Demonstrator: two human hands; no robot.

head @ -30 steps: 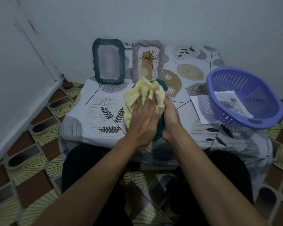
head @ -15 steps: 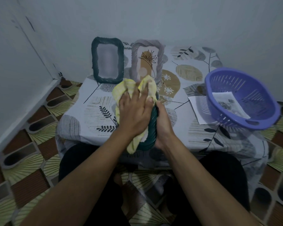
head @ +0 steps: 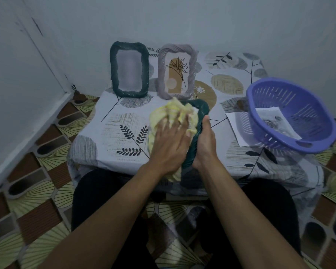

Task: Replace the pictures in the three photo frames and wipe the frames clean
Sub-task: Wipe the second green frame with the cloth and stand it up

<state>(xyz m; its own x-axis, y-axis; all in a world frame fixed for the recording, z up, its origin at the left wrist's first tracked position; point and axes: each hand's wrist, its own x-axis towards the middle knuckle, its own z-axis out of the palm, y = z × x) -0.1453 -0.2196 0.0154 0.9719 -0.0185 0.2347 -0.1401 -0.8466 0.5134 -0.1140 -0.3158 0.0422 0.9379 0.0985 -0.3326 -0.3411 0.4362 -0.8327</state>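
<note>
Green frame (head: pixel 197 129) sitting between hands, above near edge of surface (head: pixel 109 136), long axis running away from body.
Right hand (head: pixel 205 146) gripping its right rim.
Left hand (head: pixel 171 144), fingers lying flat, pressing yellow cloth (head: pixel 163 115) against its left face, so wiping side facing left.

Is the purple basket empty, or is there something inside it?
Not empty. A printed sheet lies inside the basket, showing plainly against its slotted wall; a second sheet sticks out from under it.

Pale walls (head: pixel 182 20) meet a patterned tile floor (head: pixel 27 220) around a cloth-covered table (head: pixel 113 121).
</note>
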